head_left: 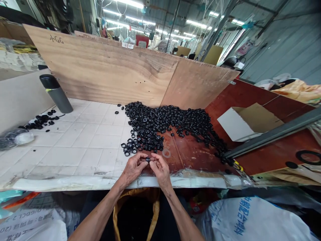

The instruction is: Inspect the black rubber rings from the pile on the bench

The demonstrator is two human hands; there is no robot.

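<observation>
Between the fingertips of both hands is a small black part [147, 160], held just above the table's front edge. My left hand [134, 167] pinches it from the left, its fingers closed. From the other side, my right hand [159, 168] grips the same part with thumb and fingers pressed together. Just beyond the hands, a large pile of black rings [150, 124] spreads over the table towards the back panel and off to the right. A few looser rings [129, 147] lie at the pile's near left corner.
A grey bottle [59, 97] stands at the left, near a smaller group of black parts [41, 121]. A wooden panel [112, 70] closes the back. An open carton [248, 122] and a metal bar [273, 133] are at the right. Below the edge hangs an open yellow-rimmed bag [115, 217].
</observation>
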